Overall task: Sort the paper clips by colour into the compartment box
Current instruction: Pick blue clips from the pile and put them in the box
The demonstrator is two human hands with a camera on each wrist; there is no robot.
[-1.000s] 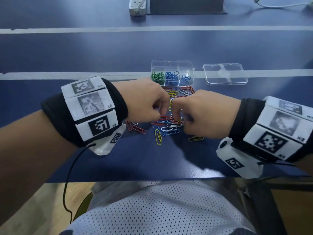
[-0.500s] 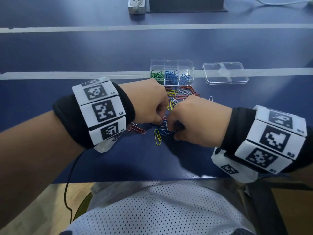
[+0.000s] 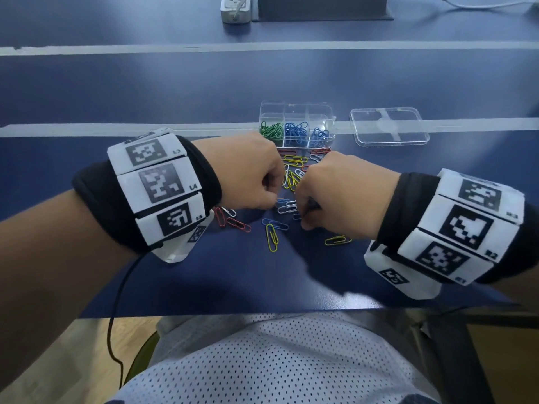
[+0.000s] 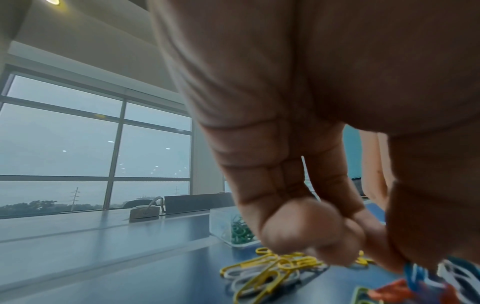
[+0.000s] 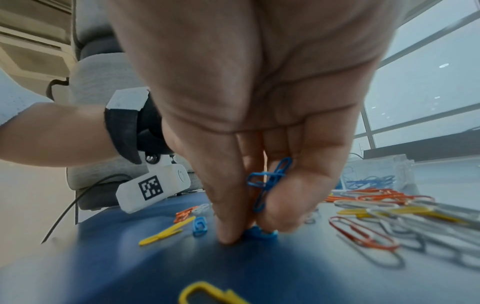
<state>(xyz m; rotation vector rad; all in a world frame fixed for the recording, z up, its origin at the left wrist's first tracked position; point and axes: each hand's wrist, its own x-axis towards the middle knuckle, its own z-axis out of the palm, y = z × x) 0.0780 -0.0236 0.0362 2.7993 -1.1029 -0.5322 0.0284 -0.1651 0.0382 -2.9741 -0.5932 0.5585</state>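
Observation:
The clear compartment box (image 3: 326,110) holds green clips (image 3: 271,130) in its near left cell and blue clips (image 3: 296,132) in the two cells beside it. Loose clips (image 3: 293,177) of several colours lie in front of it. My left hand (image 3: 272,202) hangs over the heap with curled fingers, thumb and finger pinching a blue clip (image 4: 413,274). My right hand (image 3: 303,217) grips a small bunch of blue clips (image 5: 270,181) against its fingers. Its fingertips (image 5: 228,232) pinch another blue clip (image 5: 262,233) on the table.
The box's clear lid (image 3: 389,126) lies to the right of the box. Stray yellow (image 3: 272,237), red (image 3: 233,221) and blue clips lie nearer the table's front edge. A power strip (image 3: 236,8) and a dark stand sit at the far edge.
Both hands stay over the heap, close together. My right hand has shifted slightly, so the yellow clip at its near side shows again. My left wrist has rolled a little.

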